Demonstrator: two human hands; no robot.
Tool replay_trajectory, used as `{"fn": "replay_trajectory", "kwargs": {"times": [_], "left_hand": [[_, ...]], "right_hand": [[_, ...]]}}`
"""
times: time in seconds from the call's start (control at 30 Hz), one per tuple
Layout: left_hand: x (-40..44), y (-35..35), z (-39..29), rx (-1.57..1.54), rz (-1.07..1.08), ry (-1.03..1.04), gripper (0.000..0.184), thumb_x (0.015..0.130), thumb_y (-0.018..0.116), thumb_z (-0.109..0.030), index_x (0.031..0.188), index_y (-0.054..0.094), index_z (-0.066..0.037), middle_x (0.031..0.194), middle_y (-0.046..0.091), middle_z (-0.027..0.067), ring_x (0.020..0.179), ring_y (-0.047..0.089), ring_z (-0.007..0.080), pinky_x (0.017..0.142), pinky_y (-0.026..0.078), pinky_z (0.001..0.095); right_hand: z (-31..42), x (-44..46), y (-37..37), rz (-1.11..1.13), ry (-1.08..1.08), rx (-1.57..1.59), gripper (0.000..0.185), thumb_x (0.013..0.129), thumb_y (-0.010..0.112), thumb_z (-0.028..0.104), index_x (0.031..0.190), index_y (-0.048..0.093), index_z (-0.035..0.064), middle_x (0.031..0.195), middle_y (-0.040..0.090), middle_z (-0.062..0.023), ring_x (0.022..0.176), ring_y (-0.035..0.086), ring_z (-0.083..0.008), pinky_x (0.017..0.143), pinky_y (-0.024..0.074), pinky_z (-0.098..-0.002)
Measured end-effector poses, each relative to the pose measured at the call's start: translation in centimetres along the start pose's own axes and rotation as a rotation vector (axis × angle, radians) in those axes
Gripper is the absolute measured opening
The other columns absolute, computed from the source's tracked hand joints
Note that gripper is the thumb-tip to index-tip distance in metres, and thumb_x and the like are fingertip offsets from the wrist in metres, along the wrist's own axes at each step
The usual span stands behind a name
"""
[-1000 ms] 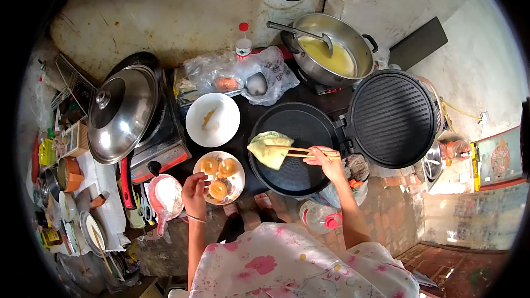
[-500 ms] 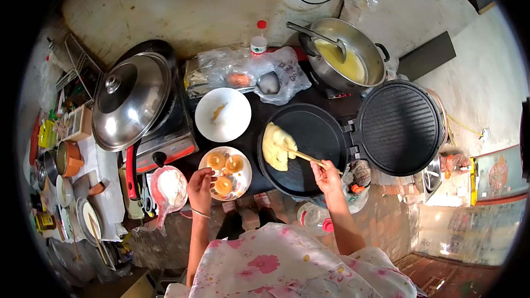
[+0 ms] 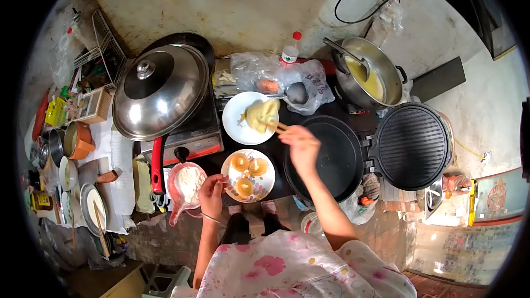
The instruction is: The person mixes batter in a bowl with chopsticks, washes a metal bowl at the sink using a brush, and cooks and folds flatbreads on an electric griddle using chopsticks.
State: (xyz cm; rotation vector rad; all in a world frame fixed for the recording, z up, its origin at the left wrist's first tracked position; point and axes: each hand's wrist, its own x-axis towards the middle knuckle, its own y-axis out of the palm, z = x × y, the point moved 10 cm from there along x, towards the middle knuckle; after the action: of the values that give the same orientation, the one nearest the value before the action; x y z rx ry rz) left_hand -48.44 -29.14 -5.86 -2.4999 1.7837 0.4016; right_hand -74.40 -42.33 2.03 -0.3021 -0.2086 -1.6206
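Note:
My right hand is closed around wooden chopsticks, whose tips hold a folded yellow pancake over the white bowl. Beside it on the right lies the round black pan, joined to its ridged lid. My left hand is at the left edge of a patterned plate that bears three round golden pieces. Its fingers are pinched together, and what they hold, if anything, is too small to name.
A lidded wok stands on a burner at the left, its red handle pointing toward me. A pink container of flour sits near my left hand. The steel pot with a ladle is at the back right, near a bottle.
The chopsticks carried the pancake up and left from over the black pan to over the white bowl. My right hand moved with them. The view has shifted, and my left hand stays by the plate.

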Motion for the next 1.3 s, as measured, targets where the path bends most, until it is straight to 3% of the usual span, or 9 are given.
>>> {"fn": "replay_trajectory", "kwargs": {"times": [0.07, 0.23, 0.33, 0.43, 0.57, 0.87, 1.07, 1.2, 1.3], "left_hand": [[-0.2, -0.7, 0.2, 0.018, -0.011, -0.017, 0.015, 0.085, 0.046, -0.008, 0.095, 0.054, 0.000, 0.083, 0.059, 0.0045, 0.071, 0.057, 0.0102, 0.061, 0.044, 0.0198], [-0.2, -2.6, 0.5, -0.001, -0.039, -0.002, 0.015, 0.084, 0.044, -0.005, 0.093, 0.054, 0.001, 0.082, 0.058, 0.0044, 0.069, 0.056, 0.0096, 0.060, 0.043, 0.0192], [0.1, -3.3, 1.1, -0.023, -0.049, -0.035, 0.015, 0.084, 0.045, -0.005, 0.093, 0.055, 0.001, 0.082, 0.059, 0.0045, 0.069, 0.056, 0.0097, 0.060, 0.043, 0.0192], [0.2, -3.0, 1.1, -0.048, -0.023, -0.034, 0.015, 0.083, 0.045, -0.006, 0.093, 0.055, 0.001, 0.082, 0.059, 0.0046, 0.069, 0.056, 0.0096, 0.060, 0.043, 0.0192], [0.3, -2.3, 1.2, -0.033, 0.035, -0.033, 0.015, 0.084, 0.046, -0.006, 0.095, 0.055, 0.000, 0.083, 0.060, 0.0059, 0.069, 0.057, 0.0107, 0.060, 0.045, 0.0198], [0.1, 0.0, 0.7, -0.012, 0.179, -0.015, 0.014, 0.084, 0.045, -0.005, 0.092, 0.055, 0.000, 0.082, 0.059, 0.0043, 0.069, 0.059, 0.0114, 0.057, 0.042, 0.0172], [-1.8, 1.8, -1.4, -0.006, 0.179, 0.064, 0.011, 0.082, 0.050, -0.007, 0.089, 0.055, 0.001, 0.080, 0.058, 0.0050, 0.069, 0.055, 0.0098, 0.062, 0.044, 0.0209], [-6.7, 2.0, -7.6, -0.147, 0.330, 0.047, 0.012, 0.082, 0.052, -0.011, 0.083, 0.056, 0.001, 0.069, 0.057, 0.0043, 0.058, 0.054, 0.0095, 0.053, 0.043, 0.0215], [-10.1, -0.9, -17.7, 0.087, 0.334, 0.359, 0.015, 0.080, 0.050, -0.006, 0.071, 0.057, 0.004, 0.063, 0.056, 0.0061, 0.051, 0.052, 0.0086, 0.047, 0.041, 0.0206]], "right_hand": [[2.4, -0.9, 5.7, 0.298, -0.271, -0.585, 0.012, 0.080, 0.049, 0.008, 0.088, 0.055, 0.0001, 0.080, 0.059, -0.0150, 0.062, 0.059, -0.0266, 0.053, 0.0483, -0.0321], [3.0, -1.9, 7.8, 0.425, -0.245, -0.551, 0.014, 0.078, 0.054, 0.009, 0.088, 0.055, -0.0006, 0.078, 0.056, -0.0156, 0.065, 0.056, -0.0316, 0.055, 0.0456, -0.0359], [1.9, -1.8, 5.5, 0.257, -0.139, -0.486, 0.013, 0.078, 0.054, 0.008, 0.088, 0.056, -0.0012, 0.079, 0.056, -0.0154, 0.067, 0.057, -0.0311, 0.056, 0.0454, -0.0335], [2.7, -2.1, 4.1, 0.172, -0.127, -0.433, 0.014, 0.082, 0.052, 0.006, 0.089, 0.055, -0.0051, 0.078, 0.058, -0.0122, 0.065, 0.059, -0.0180, 0.056, 0.0464, -0.0242], [0.2, -5.2, -2.5, -0.331, 0.319, 0.111, 0.019, 0.085, 0.047, 0.010, 0.087, 0.054, -0.0074, 0.078, 0.059, -0.0131, 0.064, 0.062, -0.0203, 0.056, 0.0518, -0.0248], [2.8, -15.0, -15.5, -0.764, 0.432, 0.395, 0.014, 0.081, 0.047, 0.013, 0.086, 0.050, -0.0001, 0.078, 0.058, -0.0147, 0.070, 0.062, -0.0291, 0.063, 0.0524, -0.0329], [2.3, -18.1, -19.1, -0.727, 0.430, 0.261, 0.021, 0.080, 0.053, 0.012, 0.093, 0.048, -0.0030, 0.077, 0.057, -0.0150, 0.069, 0.062, -0.0275, 0.061, 0.0529, -0.0315], [-0.3, -17.4, -20.0, -0.651, 0.475, 0.254, 0.022, 0.081, 0.052, 0.015, 0.094, 0.049, -0.0019, 0.083, 0.057, -0.0144, 0.074, 0.061, -0.0284, 0.065, 0.0517, -0.0322], [-0.7, -16.8, -19.7, -0.580, 0.443, 0.278, 0.022, 0.081, 0.050, 0.018, 0.092, 0.051, -0.0012, 0.082, 0.057, -0.0113, 0.075, 0.061, -0.0255, 0.066, 0.0507, -0.0299]]}}
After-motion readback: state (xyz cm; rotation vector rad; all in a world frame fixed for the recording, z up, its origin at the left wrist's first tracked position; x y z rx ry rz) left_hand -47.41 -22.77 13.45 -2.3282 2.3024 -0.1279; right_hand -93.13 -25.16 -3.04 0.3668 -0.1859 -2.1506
